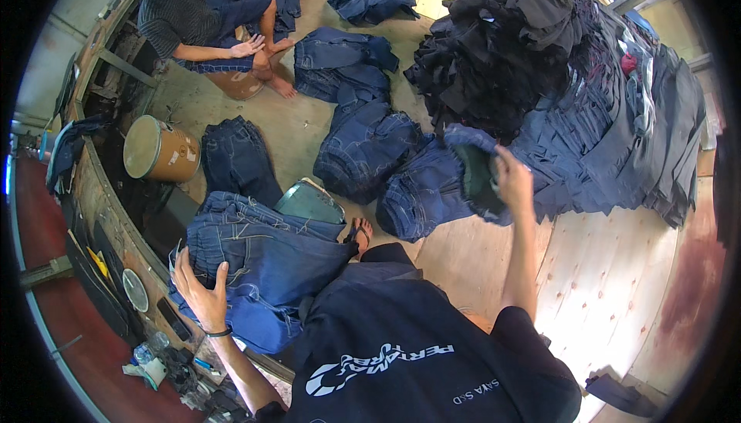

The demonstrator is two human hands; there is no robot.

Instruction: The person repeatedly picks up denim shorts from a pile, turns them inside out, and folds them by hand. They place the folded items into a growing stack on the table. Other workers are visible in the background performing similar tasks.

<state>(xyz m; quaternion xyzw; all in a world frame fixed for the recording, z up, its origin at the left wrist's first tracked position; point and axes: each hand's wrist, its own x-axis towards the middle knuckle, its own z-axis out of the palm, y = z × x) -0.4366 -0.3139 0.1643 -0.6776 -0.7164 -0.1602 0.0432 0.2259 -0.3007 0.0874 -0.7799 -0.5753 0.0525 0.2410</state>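
Several denim piles (363, 149) on floorboards (602, 269)

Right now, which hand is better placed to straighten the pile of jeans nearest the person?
Probably the left hand: it is at the edge of the pile of jeans, fingers spread. The right hand is off to the right, holding a dark garment.

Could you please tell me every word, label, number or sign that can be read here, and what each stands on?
Black shirt: large white lettering beside a white emblem, plus a smaller pale line; I won't copy the wording.
Brown drum: pale marks on its side, too small to read.
I can make out no other lettering clearly.
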